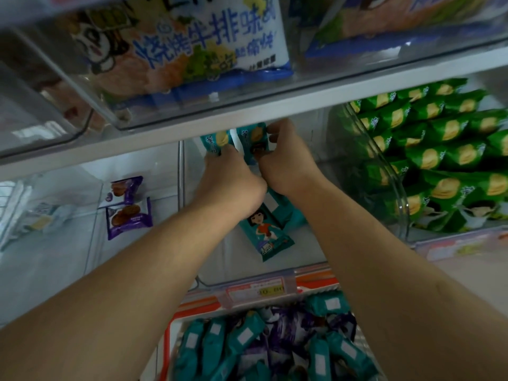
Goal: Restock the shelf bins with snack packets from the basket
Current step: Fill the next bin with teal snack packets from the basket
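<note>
Both hands reach deep into the middle clear bin (302, 266), each pinching an upright teal packet: the left hand (229, 182) curls round the left teal packet (215, 143) and the right hand (286, 160) grips the right teal packet (251, 141), the two packets standing side by side near the bin's back, just under the white shelf edge (247, 116). More teal packets (270, 226) lie flat on the bin floor below the wrists (one shows a cartoon girl). Open floor remains toward the bin's front lip, behind the price label (261, 290). To the left, a neighbouring bin holds two purple packets (127, 207) with bare floor around them; to the right, a bin of green packets (439, 152) is stacked full, its curved clear wall close beside the right forearm. Below, the basket (170, 342) holds teal and purple packets heaped together. Overhead, large blue-and-white snack bags (192, 42) sit in bins on the upper shelf.
</note>
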The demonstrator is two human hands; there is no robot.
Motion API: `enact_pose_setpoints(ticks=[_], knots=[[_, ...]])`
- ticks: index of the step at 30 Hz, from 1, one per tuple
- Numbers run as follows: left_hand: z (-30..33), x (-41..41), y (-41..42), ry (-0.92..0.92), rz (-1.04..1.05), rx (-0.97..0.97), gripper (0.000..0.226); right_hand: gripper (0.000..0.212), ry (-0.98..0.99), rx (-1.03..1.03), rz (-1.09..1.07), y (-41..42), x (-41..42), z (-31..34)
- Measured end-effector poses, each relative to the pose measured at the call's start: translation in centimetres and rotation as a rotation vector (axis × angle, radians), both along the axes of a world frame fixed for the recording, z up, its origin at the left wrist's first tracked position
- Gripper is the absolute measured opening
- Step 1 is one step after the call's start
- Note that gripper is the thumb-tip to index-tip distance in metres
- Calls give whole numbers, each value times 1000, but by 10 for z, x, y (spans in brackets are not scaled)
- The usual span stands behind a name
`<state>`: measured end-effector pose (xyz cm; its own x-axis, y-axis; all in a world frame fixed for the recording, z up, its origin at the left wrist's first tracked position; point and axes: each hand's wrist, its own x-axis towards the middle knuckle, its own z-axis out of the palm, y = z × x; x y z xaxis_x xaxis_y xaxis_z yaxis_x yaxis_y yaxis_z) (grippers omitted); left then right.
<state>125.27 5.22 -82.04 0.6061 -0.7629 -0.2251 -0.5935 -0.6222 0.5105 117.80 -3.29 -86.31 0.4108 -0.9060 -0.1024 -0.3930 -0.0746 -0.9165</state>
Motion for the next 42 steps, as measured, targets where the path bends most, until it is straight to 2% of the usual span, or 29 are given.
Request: enact_pose_setpoints(ticks=[2,4,8,10,12,13,16,17,22,24,26,28,30,32,34,36,37,40,42], knots=[[-1,-3,2,-10,-39,32,39,51,54,-43,3,1,-4,7],[-1,-5,4,-42,-106,89,42,48,147,-71,47,2,-11,18],[7,-12,16,-143,-243,249,45,29,462,-136,229,3,-28,41],[3,-14,22,-134,-268,297,32,14,574,-137,377,5,-35,46],[0,-17,27,-36,-222,319,20,16,643,-129,497,11,-37,44],[-3,-17,28,13,-192,339,28,21,664,-124,544,15,-37,41],[-13,-18,26,39,-111,434,84,30,717,-147,586,27,-36,30],[-16,-19,25,34,-103,454,92,33,708,-165,558,29,-36,28],[-12,-26,24,69,-98,422,95,37,510,-114,390,21,-39,32],[-12,-27,26,57,-74,402,94,27,334,46,329,15,-40,39],[-12,-27,28,97,-34,402,94,2,172,201,249,10,-42,47],[-12,-27,31,154,-5,376,94,18,-50,407,115,10,-45,49],[-14,-27,33,211,-4,310,85,11,-322,675,-35,11,-48,47],[-15,-27,35,231,10,235,76,14,-429,764,-25,11,-50,43],[-13,-28,35,202,34,153,86,19,-372,689,11,10,-48,42],[-9,-27,33,133,54,70,96,39,-293,564,-43,7,-45,44],[-6,-26,31,97,60,36,95,41,-248,469,-63,4,-43,43],[-2,-22,24,14,45,-74,82,37,-65,70,-46,3,-43,41],[-3,-19,16,-10,26,-119,71,37,83,-285,-12,5,-44,42]])
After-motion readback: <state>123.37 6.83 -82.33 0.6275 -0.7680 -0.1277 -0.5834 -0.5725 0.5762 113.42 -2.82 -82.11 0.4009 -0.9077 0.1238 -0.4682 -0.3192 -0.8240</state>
